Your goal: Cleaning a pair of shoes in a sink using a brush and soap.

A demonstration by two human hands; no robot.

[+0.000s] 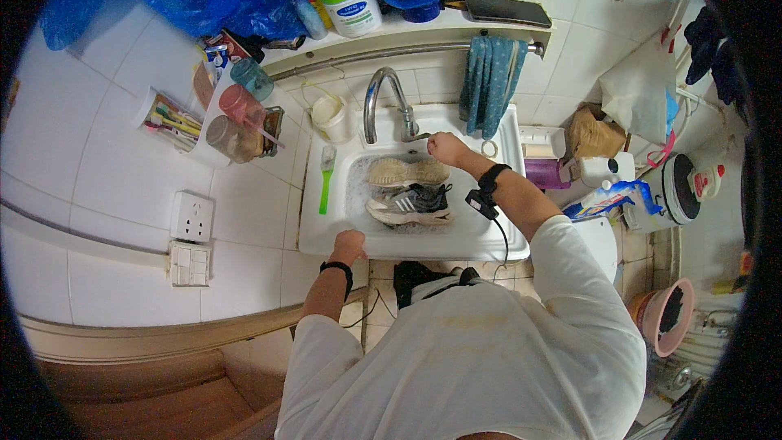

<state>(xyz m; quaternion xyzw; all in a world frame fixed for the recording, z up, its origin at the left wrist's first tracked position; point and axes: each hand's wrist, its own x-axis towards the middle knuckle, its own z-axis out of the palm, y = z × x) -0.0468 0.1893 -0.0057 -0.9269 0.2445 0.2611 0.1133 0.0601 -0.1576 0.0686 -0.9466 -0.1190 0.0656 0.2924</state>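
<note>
Two shoes (408, 205) lie in the sudsy white sink (314, 238) by tiled walls (244, 213); my right grip (446, 150) holds the tap handle (418, 137); I can't tell if my left grip (350, 245) is closed.

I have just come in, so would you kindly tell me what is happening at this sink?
A person in a white shirt is at the sink, right hand at the faucet lever, left hand by the front edge. Two shoes lie in sudsy water: one sole-up shoe, one dark-topped shoe in front. A green-handled brush lies on the left ledge.
</note>
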